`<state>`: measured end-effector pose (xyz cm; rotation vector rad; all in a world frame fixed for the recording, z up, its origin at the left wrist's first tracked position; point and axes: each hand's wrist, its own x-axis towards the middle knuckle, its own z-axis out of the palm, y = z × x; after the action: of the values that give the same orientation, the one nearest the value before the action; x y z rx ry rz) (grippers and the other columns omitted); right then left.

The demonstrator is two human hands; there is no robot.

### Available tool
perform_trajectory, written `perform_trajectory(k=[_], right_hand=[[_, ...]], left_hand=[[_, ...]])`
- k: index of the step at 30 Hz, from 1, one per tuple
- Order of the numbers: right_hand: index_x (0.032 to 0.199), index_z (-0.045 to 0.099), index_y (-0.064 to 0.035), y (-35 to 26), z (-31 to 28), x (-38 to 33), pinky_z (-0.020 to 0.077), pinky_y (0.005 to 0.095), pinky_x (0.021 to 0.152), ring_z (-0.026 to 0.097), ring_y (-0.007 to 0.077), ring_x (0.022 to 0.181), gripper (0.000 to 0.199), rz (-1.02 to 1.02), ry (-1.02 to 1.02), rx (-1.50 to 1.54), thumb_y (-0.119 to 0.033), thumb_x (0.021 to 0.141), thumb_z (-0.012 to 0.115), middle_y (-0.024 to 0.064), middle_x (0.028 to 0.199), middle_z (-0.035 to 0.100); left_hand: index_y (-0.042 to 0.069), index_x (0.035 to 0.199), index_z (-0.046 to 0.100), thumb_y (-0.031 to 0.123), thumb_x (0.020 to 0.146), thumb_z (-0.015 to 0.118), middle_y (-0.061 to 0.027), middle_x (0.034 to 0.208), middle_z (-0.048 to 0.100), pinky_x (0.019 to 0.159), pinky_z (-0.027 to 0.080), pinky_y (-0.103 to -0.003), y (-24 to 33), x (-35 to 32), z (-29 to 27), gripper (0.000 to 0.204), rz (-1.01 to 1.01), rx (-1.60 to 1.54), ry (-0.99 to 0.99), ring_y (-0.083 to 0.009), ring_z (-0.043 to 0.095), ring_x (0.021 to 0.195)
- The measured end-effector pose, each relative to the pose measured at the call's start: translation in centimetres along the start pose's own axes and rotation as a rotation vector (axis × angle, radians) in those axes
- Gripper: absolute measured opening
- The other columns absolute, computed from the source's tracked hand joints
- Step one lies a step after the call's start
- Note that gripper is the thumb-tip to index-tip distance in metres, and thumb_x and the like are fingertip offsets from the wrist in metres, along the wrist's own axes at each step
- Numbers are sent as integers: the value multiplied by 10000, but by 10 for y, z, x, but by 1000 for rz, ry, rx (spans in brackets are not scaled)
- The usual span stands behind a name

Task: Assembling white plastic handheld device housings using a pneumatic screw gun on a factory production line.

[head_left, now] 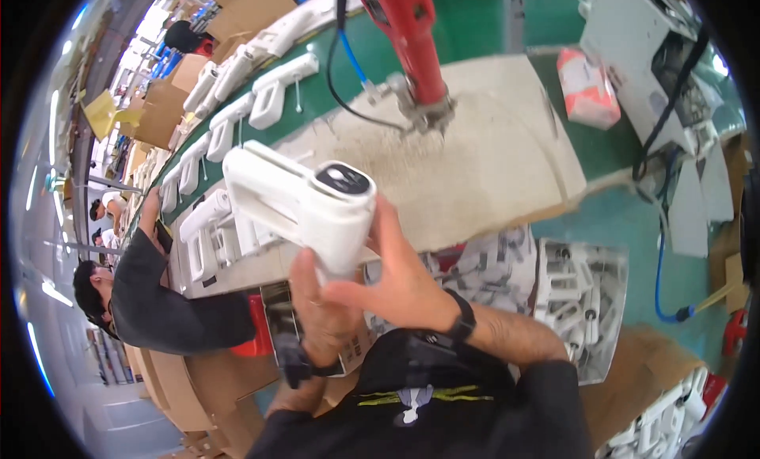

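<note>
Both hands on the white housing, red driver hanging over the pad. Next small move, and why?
Probably lower the housing onto the beige pad, under the red driver. Both the left hand and right hand hold the housing up off the bench, nearer the person than the driver's tip, so it seems too unsupported for the tool to work on it.

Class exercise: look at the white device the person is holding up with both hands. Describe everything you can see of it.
The white device looks like smooth moulded plastic: a thick rounded body with a long handle-like arm running up to the left. Its near end carries a dark oval panel with a small pale mark. It is tilted, lifted above the beige mat. The left hand grips its lower part from below and the right hand presses on its right side.
</note>
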<state>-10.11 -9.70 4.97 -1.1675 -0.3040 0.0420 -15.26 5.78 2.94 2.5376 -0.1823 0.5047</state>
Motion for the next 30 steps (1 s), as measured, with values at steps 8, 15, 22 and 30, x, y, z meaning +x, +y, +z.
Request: perform_trajectory(k=[8,15,22,30], right_hand=[[1389,436,21,19,-58,-38,531,391,928,696,289,1076,719,-16,46,-136,-213,826,817,202,1181,683],[1399,469,-9,8,-147,-118,472,357,1018,593,190,1183,698,179,79,-95,-200,830,827,118,1274,630],[1422,457,5,-3,-173,-176,478,360,1011,630,234,1162,805,220,143,-240,-241,774,868,147,1244,650],[1453,439,-6,16,-168,-182,469,379,1034,611,263,1231,861,133,183,-257,-210,746,887,156,1350,598]], left_hand=[[33,1380,328,178,853,763,-236,1389,457,1128,353,-457,2,-65,37,699,106,-647,93,-346,513,1271],[-13,1526,283,655,833,733,-171,1348,553,1026,500,-418,26,-1,43,1062,-327,-1120,-330,-278,550,1299],[-45,1154,608,580,977,556,-117,1029,660,831,476,-292,43,7,83,651,-134,-734,-501,-174,610,930],[-49,1027,618,703,1019,280,-137,878,660,725,479,-291,39,7,106,824,-44,-622,-366,-194,627,780]])
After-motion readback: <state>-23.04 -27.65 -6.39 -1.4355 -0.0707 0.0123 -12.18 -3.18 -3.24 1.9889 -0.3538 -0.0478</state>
